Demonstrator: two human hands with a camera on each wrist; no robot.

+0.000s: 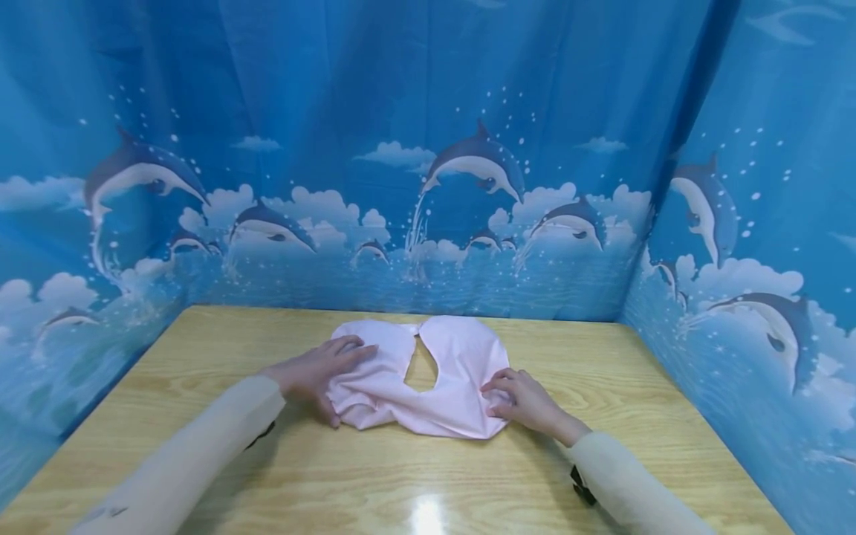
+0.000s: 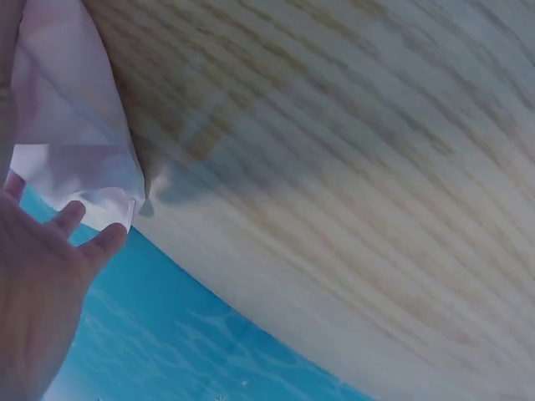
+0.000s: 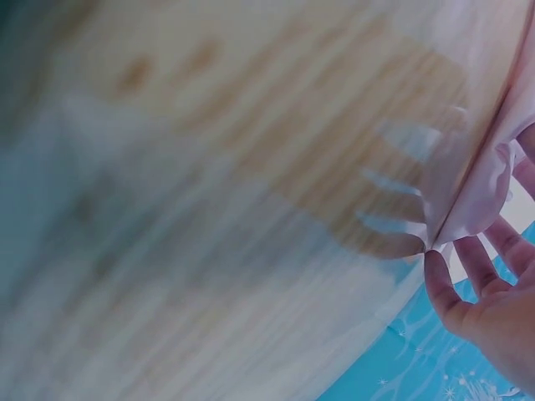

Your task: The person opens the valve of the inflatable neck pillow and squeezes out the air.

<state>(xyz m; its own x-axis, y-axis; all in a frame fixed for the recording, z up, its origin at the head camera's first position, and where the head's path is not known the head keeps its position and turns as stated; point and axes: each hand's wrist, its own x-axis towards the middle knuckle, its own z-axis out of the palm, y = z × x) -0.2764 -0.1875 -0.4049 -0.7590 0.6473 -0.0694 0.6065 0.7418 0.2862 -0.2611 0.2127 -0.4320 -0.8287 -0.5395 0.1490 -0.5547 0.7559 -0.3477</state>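
A pale pink bib-like cloth (image 1: pixel 461 357) lies on the wooden table, with two rounded lobes meeting at the top around a teardrop-shaped opening. Its lower part is creased and bunched. My left hand (image 1: pixel 324 369) rests on the left lobe, fingers spread, thumb near the lower left edge. In the left wrist view, that hand (image 2: pixel 42 276) touches the cloth's edge (image 2: pixel 79 109). With bent fingers and thumb, my right hand (image 1: pixel 528 401) pinches the cloth's right edge. The right wrist view shows the right hand (image 3: pixel 493 292) at a cloth corner (image 3: pixel 481 200), partly cut off by the frame.
The light wood-grain table (image 1: pixel 428 475) extends around the cloth, with a bright reflection near its front. Blue dolphin-print curtains (image 1: pixel 374 186) stand along the back and both sides. Long pale sleeves (image 1: pixel 200 453) cover both arms, with dark straps at the wrists.
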